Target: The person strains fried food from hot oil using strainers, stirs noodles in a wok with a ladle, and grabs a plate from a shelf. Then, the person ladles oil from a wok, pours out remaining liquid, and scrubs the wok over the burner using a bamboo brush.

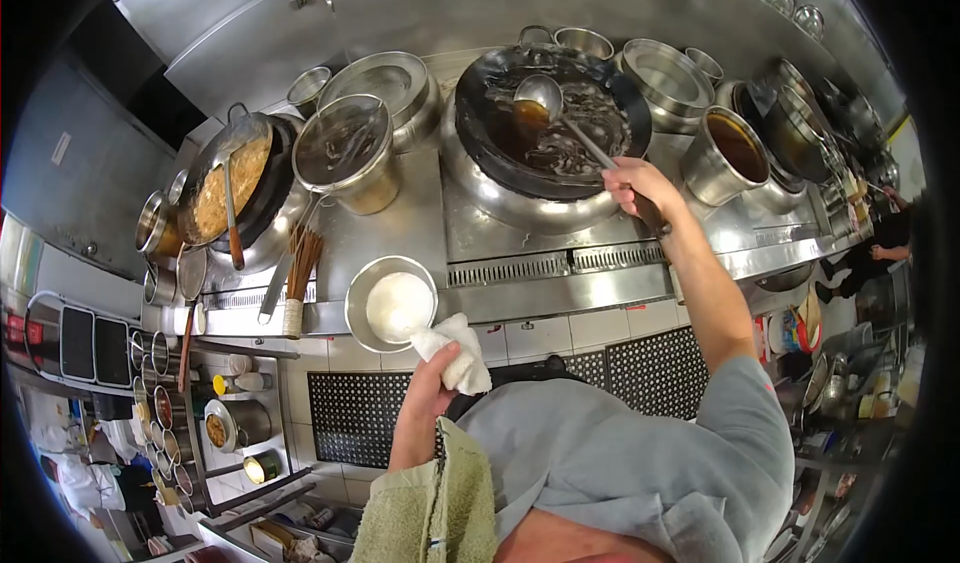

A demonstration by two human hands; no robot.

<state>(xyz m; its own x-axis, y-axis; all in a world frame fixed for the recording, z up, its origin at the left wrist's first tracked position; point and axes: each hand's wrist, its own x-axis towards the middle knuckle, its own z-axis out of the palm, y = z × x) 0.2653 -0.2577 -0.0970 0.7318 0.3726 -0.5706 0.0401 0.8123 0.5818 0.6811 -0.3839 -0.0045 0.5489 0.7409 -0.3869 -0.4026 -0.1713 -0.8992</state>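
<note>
My right hand (642, 189) is wrapped round the wooden handle of a long metal ladle (600, 153). The ladle's bowl rests in the dark liquid of a large black wok (478, 148), with amber liquid showing in it. Lower down, my left hand (430, 385) is closed on a folded white cloth (462, 361). That cloth presses against the near rim of a round metal pot (356, 308), which has a pale, whitish layer inside. The pot is at the front edge of the steel counter; whether my fingers grip a handle through the cloth is hidden.
At left stands a wok of brownish food (235, 198) with a turner. Between the woks is a strainer-topped pot (345, 153); a bamboo brush (300, 278) lies near the edge. A metal container of brown liquid (735, 158) stands right. Another person (885, 248) is at far right.
</note>
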